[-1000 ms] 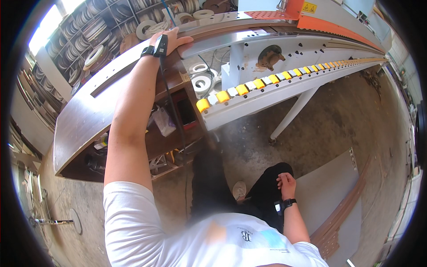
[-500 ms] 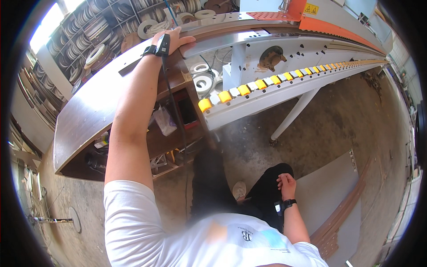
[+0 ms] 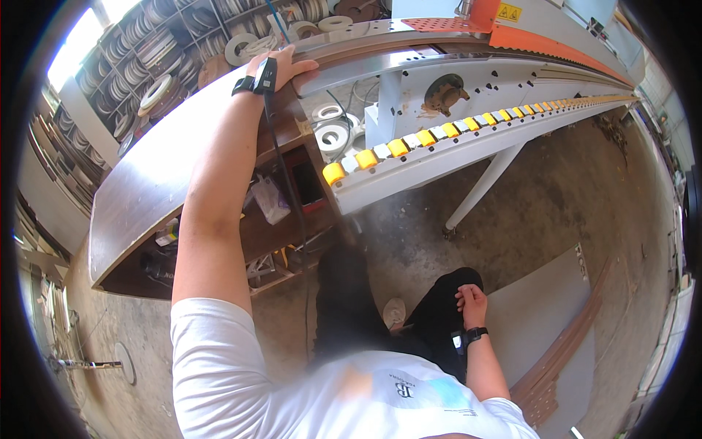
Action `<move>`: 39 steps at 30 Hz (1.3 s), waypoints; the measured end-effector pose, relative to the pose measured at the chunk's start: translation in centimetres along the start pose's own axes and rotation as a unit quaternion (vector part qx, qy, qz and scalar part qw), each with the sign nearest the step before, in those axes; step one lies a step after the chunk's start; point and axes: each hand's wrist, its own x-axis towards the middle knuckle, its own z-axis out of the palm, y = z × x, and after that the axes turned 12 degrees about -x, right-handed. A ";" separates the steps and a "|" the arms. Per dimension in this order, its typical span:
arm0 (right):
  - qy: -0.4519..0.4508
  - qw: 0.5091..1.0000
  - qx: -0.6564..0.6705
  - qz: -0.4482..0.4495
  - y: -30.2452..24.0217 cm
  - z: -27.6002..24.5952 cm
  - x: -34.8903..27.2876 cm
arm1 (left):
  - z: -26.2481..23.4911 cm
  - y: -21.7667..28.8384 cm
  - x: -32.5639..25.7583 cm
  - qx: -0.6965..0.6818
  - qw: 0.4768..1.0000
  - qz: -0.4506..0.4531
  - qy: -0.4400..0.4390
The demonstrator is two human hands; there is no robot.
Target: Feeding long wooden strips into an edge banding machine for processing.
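Probably steadying at the brown bench (image 3: pixel 139 192) with left hand (image 3: pixel 284 68) (can't tell whether gripping), likely calling for even pressure. Resting right hand (image 3: pixel 474 301) half-open, seemingly empty.

Daylight entered from a bright opening (image 3: pixel 75 47) at upper left, burnt out to white. Glare bleached part of the table (image 3: pixel 135 194); its compartments (image 3: pixel 263 238) lay in shadow. A pale blur crossed the floor (image 3: pixel 398 230) at centre. The roller rail (image 3: pixel 409 170) bowed with fisheye distortion; black vignetting closed off the outer rim.
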 end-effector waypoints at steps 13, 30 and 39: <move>0.007 1.000 0.012 0.010 -0.3 -0.4 0.1 | 0.2 6.7 0.5 0.076 0.995 0.062 0.012; 0.095 0.994 0.055 -0.019 0.4 -2.9 -1.6 | 4.1 -7.1 9.0 0.246 0.931 0.270 -0.005; 0.442 0.795 -0.358 0.211 9.9 -18.0 -19.9 | 6.6 -5.6 11.5 0.019 0.974 0.219 0.048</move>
